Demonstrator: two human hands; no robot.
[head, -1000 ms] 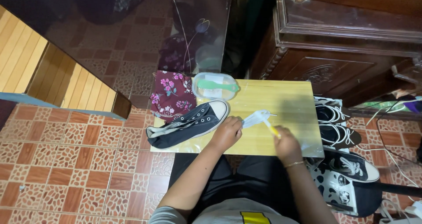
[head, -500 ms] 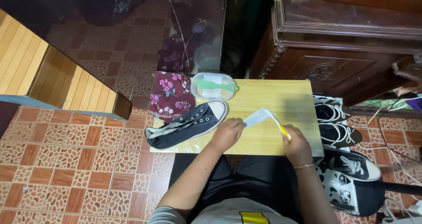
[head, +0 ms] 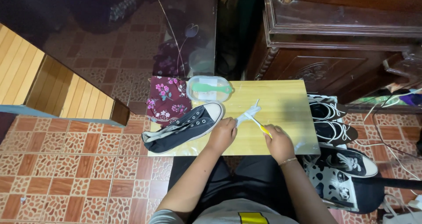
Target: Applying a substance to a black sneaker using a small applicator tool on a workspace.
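I look down on a pale yellow wooden tabletop [head: 285, 101] set on the patterned red tile floor [head: 79, 162], with a dark carved wooden cabinet [head: 343, 43] behind it. More black-and-white sneakers [head: 334, 123] lie on the floor to its right. On the tabletop's left part lies a black canvas high-top sneaker with a white toe cap [head: 184, 127], its long axis slanting from lower left to upper right, toe toward the middle. Beyond it sit a maroon flowered cloth [head: 167, 101] and a clear plastic lidded box holding something green [head: 209, 88]. My left hand [head: 223, 134] is just beside the sneaker's toe, fingers closed on the near end of a white shoelace [head: 248, 114] that runs up and right. My right hand [head: 278, 140] is clamped on a small yellow-handled brush [head: 263, 129], its tip meeting the lace between both hands.
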